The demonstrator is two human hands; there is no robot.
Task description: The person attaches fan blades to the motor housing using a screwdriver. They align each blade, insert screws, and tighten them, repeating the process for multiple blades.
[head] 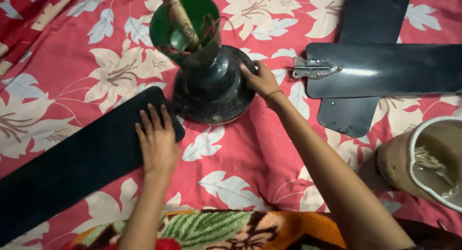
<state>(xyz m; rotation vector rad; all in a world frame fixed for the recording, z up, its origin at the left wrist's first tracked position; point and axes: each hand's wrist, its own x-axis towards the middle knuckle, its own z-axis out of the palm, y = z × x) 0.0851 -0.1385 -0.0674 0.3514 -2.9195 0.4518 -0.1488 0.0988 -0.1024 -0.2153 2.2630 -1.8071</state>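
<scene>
- Left hand (pixel 156 144) is lying flat, fingers spread, palm down on the rounded end of a long dark fan blade (pixel 72 175); grip is open, not pinching anything.
- That blade is running diagonally from the motor toward the lower-left corner, where the frame edge is cutting it off.
- Right hand (pixel 262 79) is resting on the right rim of the fan motor housing (pixel 214 93); fingers are curling over the edge, thumb side hidden, so probably gripping the rim but hard to confirm.
- Motor housing is sitting upper centre on the red floral bedsheet (pixel 240 158), dark, round, glossy, a bit dusty, its near edge just beside the blade end under the left hand.
- Green cone-shaped canopy (pixel 187 24) is standing on top of the motor, with a wrapped rod (pixel 180 14) and thin wires coming out; rod top is cut off by the frame.
- Two more dark blades (pixel 385 72) are lying crossed at upper right, well apart from the motor; one is showing a grey metal bracket (pixel 315 68) pointing at the right hand.
- Open sheet is showing between the arms and below the motor.
- Pale bucket (pixel 428 158) holding cloudy liquid is sitting at the right edge, partly cropped.
- Patterned blanket (pixel 216 230) is covering the bottom edge near the person.
</scene>
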